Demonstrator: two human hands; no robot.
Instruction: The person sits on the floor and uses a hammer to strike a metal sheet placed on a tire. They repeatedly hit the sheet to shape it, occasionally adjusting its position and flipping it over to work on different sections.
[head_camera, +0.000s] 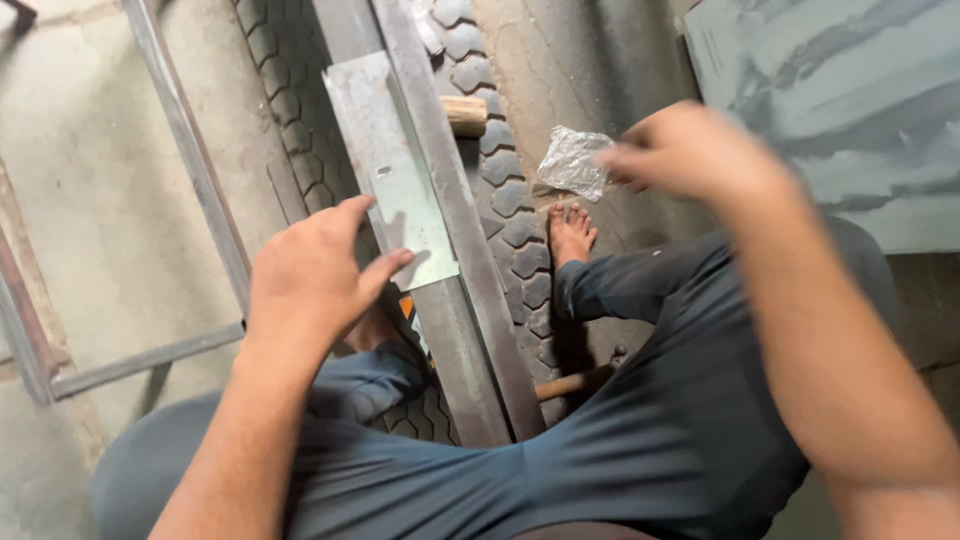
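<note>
My left hand (315, 275) hovers with fingers apart just left of a flat shiny metal strip (390, 165), thumb near its lower end. The strip lies on a long dark steel angle bar (470, 270) that rests across a black tyre (510, 190). My right hand (690, 150) is blurred, raised above my right knee, fingers bunched, beside a crumpled clear plastic bag (572, 160). Whether it pinches anything I cannot tell. My bare foot (570, 235) rests on the tyre's edge.
A wooden handle end (465, 115) pokes out behind the bar, and another wooden handle (570, 383) lies under my leg. A welded steel frame (190, 160) lies on the concrete floor at left. A grey painted panel (840, 110) stands at upper right.
</note>
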